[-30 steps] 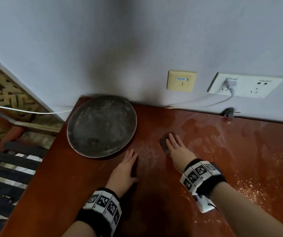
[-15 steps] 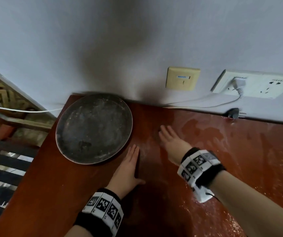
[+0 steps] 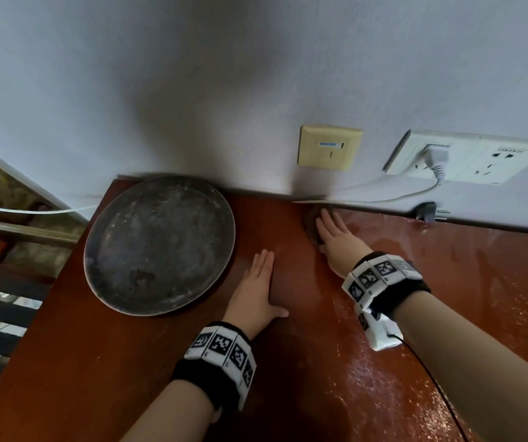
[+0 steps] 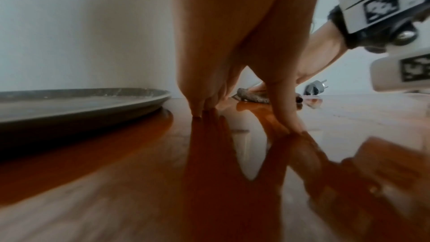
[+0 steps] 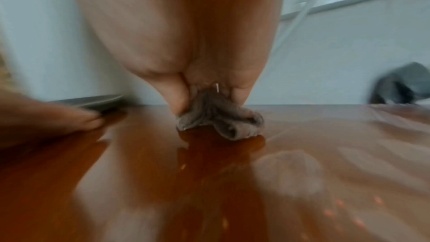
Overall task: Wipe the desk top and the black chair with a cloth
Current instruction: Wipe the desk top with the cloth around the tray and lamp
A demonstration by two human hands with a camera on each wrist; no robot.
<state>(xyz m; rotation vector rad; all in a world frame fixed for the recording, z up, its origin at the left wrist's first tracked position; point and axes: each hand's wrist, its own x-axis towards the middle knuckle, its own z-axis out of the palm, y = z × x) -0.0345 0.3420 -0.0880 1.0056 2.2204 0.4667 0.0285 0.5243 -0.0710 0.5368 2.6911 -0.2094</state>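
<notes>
Spanning most of the head view, the red-brown tabletop (image 3: 368,362) glistens wet along its right half. Near its far left corner sits a round dark tray (image 3: 160,244), probably parked clear of the wiping. The left hand (image 3: 256,291) lies flat with straight fingers beside the tray, holding nothing, seemingly bracing the person's lean. The right hand (image 3: 336,237) presses a bunched grey cloth (image 5: 218,120) down at the far edge by the wall, thumb pinching its folds. No chair shows.
</notes>
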